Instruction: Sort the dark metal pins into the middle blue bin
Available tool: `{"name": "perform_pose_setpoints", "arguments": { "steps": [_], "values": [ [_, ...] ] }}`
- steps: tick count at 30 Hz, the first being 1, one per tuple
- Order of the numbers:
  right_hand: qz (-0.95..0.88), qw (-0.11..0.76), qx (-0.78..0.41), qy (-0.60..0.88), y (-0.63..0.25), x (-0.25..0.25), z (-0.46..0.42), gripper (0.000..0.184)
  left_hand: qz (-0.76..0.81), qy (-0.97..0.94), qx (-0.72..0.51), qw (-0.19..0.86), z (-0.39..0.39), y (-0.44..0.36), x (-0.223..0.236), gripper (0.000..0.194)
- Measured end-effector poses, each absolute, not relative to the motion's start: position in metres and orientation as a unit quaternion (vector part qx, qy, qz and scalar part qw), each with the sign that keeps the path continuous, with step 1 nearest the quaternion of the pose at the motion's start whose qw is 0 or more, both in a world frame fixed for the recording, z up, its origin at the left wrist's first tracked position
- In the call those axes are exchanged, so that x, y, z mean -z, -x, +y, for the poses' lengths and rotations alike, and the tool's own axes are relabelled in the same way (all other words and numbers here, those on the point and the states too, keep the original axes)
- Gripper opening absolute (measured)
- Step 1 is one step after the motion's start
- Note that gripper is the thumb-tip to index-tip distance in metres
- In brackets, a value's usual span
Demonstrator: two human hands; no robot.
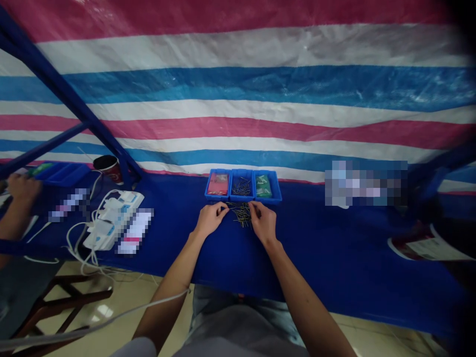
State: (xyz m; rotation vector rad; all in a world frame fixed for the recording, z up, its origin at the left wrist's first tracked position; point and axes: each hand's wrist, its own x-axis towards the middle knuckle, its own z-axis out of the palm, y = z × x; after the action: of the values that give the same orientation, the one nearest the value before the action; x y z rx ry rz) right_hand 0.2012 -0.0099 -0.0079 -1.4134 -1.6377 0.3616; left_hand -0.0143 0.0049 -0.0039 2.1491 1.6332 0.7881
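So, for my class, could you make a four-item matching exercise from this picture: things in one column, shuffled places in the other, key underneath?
Things
1. Flat, pinkish-red, plastic-looking packet
2. Shiny green, plastic-looking packet
3. Loose pile of thin metal pieces
4. Long white power strip

Places
A. Between the left hand and right hand
B. In the rightmost blue plastic bin of the row of three
C. On the dark blue tabletop, left of the left hand
D. In that row's leftmost blue plastic bin

Pairs: 1-D, 2-B, 3-A, 4-C
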Motion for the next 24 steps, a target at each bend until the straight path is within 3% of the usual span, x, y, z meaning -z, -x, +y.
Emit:
{"name": "perform_pose_setpoints", "arguments": {
  "steps": [24],
  "values": [
    [-0.772, 0.379, -0.172, 0.48, -0.1951, 0.0084, -0.0116, 0.025, 0.518, -0.757, -0.352, 0.187, -0.0032, 0.012, -0.0025, 0.031]
  ]
}}
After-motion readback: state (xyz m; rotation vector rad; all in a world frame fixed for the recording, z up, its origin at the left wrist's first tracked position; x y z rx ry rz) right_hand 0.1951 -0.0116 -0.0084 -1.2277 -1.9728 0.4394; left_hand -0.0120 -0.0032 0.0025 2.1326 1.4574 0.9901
